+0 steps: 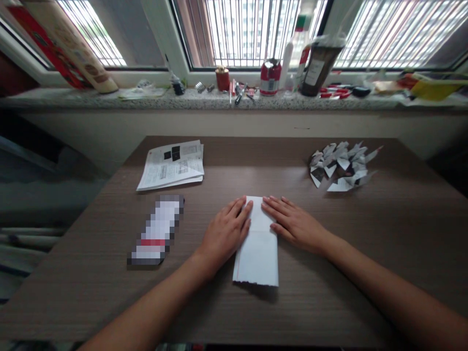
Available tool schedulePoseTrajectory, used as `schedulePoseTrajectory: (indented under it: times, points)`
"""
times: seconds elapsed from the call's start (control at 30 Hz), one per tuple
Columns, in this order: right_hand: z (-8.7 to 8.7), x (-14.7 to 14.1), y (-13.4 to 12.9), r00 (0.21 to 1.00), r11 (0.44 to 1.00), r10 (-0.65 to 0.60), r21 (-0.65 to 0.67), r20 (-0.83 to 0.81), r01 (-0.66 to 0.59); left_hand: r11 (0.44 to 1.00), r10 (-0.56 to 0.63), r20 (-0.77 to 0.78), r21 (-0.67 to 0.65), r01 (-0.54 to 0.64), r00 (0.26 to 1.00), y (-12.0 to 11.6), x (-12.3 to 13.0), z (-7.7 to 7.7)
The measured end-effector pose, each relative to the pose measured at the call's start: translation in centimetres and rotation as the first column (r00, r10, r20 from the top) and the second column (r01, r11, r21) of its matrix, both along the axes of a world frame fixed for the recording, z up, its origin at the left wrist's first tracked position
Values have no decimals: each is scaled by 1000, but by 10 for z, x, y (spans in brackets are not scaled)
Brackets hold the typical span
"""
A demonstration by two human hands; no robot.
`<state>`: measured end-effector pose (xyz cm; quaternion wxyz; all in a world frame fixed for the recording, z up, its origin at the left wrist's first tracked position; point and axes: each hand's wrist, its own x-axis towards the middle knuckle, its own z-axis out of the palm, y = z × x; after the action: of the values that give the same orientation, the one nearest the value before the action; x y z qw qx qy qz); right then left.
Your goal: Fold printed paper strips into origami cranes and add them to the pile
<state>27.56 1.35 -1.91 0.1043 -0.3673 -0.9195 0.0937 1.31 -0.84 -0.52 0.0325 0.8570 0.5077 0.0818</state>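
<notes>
A narrow white sheet of paper (257, 258) lies lengthwise on the brown table (321, 292). A crease crosses it, and its near edge is ragged. My left hand (226, 229) rests on the sheet's left edge near the far end, fingers spread and flat. On the opposite edge lies my right hand (296, 223), also with its fingers apart and stretched over the paper. Neither hand grips anything.
Left of the hands lies a pixelated, phone-shaped object (157, 229), with printed sheets (173, 165) behind it. Folded paper pieces (341, 163) are piled at the back right. A red can (270, 78), a dark cup (318, 68) and bottles stand on the windowsill (146, 102).
</notes>
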Motion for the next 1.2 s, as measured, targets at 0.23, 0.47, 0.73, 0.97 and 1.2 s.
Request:
schedulePoseTrajectory:
  times: [0.23, 0.47, 0.73, 0.97, 1.2]
  points:
    - [1, 0, -1, 1000, 1000, 7, 18, 21, -7, 1000, 21, -13, -6, -21, 1000, -1, 1, 1]
    - [-1, 2, 1, 1000, 1000, 22, 5, 15, -22, 1000, 9, -14, -1, -10, 1000, -2, 2, 5]
    - [5, 0, 1, 999, 1000, 7, -13, -44, -7, 1000, 14, 9, 18, -14, 1000, -6, 4, 0]
    - [11, -14, 0, 999, 1000, -24, 12, -47, 24, 1000, 16, 0, 12, -16, 1000, -6, 4, -3]
    - [-1, -13, -1, 1000, 1000, 25, 4, 8, -25, 1000, 21, -20, 7, -21, 1000, -5, 3, -1]
